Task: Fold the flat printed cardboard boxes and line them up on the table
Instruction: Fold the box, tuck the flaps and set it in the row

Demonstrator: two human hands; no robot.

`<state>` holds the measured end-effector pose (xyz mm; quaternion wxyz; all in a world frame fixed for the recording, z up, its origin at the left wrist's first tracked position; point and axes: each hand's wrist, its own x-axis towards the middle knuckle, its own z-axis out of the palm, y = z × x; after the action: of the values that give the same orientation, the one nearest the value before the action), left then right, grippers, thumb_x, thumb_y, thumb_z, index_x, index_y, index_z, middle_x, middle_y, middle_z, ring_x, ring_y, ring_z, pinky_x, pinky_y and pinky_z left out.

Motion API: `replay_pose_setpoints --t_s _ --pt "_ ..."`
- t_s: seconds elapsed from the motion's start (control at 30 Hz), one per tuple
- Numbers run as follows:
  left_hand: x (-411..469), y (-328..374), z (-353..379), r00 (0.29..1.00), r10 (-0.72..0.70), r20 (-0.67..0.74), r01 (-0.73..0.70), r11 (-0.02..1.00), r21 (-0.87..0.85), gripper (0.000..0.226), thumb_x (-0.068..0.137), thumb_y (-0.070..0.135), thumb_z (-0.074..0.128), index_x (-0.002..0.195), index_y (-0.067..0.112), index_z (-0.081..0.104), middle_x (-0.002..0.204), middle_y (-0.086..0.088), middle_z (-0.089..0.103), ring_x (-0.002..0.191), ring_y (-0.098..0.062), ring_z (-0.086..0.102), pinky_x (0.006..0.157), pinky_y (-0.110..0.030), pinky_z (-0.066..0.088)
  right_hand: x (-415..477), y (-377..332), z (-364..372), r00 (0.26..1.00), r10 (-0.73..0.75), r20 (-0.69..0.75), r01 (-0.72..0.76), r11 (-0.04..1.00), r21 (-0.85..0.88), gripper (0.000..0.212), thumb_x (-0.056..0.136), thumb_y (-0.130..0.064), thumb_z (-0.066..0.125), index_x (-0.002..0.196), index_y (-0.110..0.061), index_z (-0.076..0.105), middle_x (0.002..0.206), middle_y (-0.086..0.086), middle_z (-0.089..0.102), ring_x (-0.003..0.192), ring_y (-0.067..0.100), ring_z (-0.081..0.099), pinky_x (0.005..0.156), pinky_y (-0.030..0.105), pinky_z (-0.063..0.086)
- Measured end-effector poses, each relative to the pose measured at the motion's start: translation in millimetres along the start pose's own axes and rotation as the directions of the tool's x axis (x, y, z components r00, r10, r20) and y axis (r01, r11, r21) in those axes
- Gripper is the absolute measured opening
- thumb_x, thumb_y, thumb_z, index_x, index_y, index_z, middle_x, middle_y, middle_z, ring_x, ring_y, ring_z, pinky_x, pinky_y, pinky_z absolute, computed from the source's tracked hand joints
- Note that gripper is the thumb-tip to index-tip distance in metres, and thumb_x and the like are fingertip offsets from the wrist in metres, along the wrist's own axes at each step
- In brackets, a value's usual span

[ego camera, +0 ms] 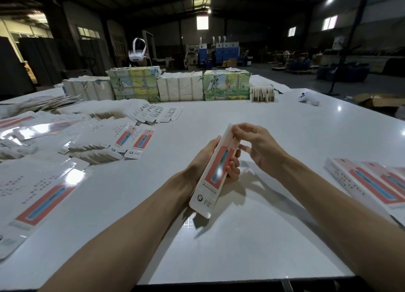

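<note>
- Dim warehouse hall behind, and a glossy white table (274,125) fills most of the view.
- The box in hand (215,173) is raised over the table's middle. It is long and narrow and tilted, with its red-and-blue printed face up and its tabbed end toward the person.
- The left hand (202,159) wraps the box's mid-length from underneath, fingers curled round its far edge.
- The right hand (259,142) pinches the box's far end between thumb and forefinger, apparently working the end flap. Both hands are therefore clamped on the same box.
- To the left of the box in hand, flat blanks (92,136) lie fanned in overlapping piles.
- To its right, finished boxes (372,182) lie side by side in a row at the table's edge.
- Beyond it, wrapped bundles (179,86) stand along the far side.
- The box is probably very light thin card that bends readily only at its score lines. The glossy print looks slippery, and the hollow body would likely dent under a hard squeeze.
- It is best held along the long folded edges, with fingertips kept for the flaps at the creases.
</note>
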<state>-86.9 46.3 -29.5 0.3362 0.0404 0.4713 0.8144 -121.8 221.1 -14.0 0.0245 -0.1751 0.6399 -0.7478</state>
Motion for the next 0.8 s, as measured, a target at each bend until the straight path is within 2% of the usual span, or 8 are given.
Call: replay_pose_setpoints --t_s 0.1,0.23,0.3,0.37,0.47,0.57,0.7,0.8 --pt "-1 2 -4 0.992 0.102 -0.076 -0.103 0.995 -0.015 0.046 0.103 0.058 0.044 0.111 0.014 0.056 0.08 -0.003 0.059 0.065 -0.011 0.061 0.063 -0.022 0.056 -4 7 8 1.0 0.014 -0.001 -0.014 1.0 -0.018 0.043 0.097 -0.028 0.072 0.132 -0.008 0.056 0.115 0.014 0.071 0.106 0.025 0.071 0.088 0.033 0.058" --pt "0 3 -10 0.96 0.246 -0.136 -0.255 0.965 -0.059 0.047 0.108 0.051 0.043 0.105 0.01 0.064 0.08 -0.01 0.064 0.06 -0.017 0.066 0.056 -0.028 0.06 -9 20 16 0.998 -0.056 -0.024 0.05 0.982 -0.185 0.063 0.089 -0.051 0.073 0.14 -0.025 0.049 0.102 0.007 0.08 0.1 0.021 0.077 0.099 0.041 0.056" --pt "0 0 -8 0.924 0.32 -0.211 -0.319 0.947 0.037 0.052 0.109 0.051 0.043 0.096 0.011 0.072 0.081 -0.013 0.071 0.061 -0.022 0.071 0.056 -0.031 0.061 -9 21 17 0.993 -0.103 -0.052 0.092 0.978 -0.186 0.062 0.089 -0.055 0.073 0.139 -0.028 0.047 0.099 0.007 0.081 0.099 0.021 0.077 0.098 0.039 0.057" --pt "2 -5 -7 0.866 0.403 -0.295 -0.372 0.915 0.158 0.043 0.109 0.051 0.047 0.11 0.016 0.072 0.094 -0.016 0.077 0.075 -0.03 0.077 0.064 -0.038 0.065 -9 19 14 0.991 -0.127 -0.044 0.118 0.979 -0.166 0.06 0.092 -0.053 0.074 0.139 -0.03 0.045 0.1 0.009 0.08 0.099 0.023 0.077 0.09 0.033 0.062" --pt "7 -7 -9 0.766 0.525 -0.371 -0.417 0.845 0.335 0.029 0.11 0.042 0.049 0.137 0.035 0.041 0.109 -0.023 0.072 0.089 -0.039 0.078 0.08 -0.054 0.065 -9 19 11 0.991 -0.129 -0.049 0.116 0.97 -0.212 0.056 0.093 -0.051 0.074 0.138 -0.031 0.047 0.102 0.007 0.08 0.101 0.024 0.077 0.091 0.039 0.062" --pt "8 -9 -10 0.698 0.649 -0.301 -0.432 0.717 0.547 0.032 0.112 0.045 0.038 0.144 0.048 0.039 0.112 -0.016 0.071 0.089 -0.033 0.079 0.078 -0.052 0.066 -10 18 10 0.991 -0.123 -0.059 0.106 0.964 -0.243 0.047 0.094 -0.05 0.072 0.133 -0.033 0.052 0.102 0.007 0.08 0.1 0.026 0.076 0.095 0.047 0.061" --pt "7 -10 -4 0.818 0.541 -0.194 -0.43 0.8 0.418 0.061 0.102 0.065 0.043 0.157 0.038 0.037 0.128 -0.013 0.069 0.099 -0.034 0.078 0.075 -0.046 0.065 -14 14 8 0.988 -0.135 -0.069 0.114 0.962 -0.249 0.044 0.095 -0.048 0.072 0.134 -0.032 0.056 0.098 0.007 0.079 0.091 0.021 0.075 0.091 0.043 0.061" --pt "9 -11 -4 0.843 0.52 -0.137 -0.395 0.772 0.497 0.101 0.086 0.045 0.081 0.16 0.053 0.013 0.136 -0.007 0.059 0.101 -0.027 0.078 0.074 -0.039 0.065 -17 13 8 0.995 -0.091 -0.035 0.083 0.979 -0.188 0.047 0.096 -0.044 0.072 0.139 -0.031 0.057 0.104 0.007 0.079 0.099 0.022 0.077 0.088 0.04 0.063"
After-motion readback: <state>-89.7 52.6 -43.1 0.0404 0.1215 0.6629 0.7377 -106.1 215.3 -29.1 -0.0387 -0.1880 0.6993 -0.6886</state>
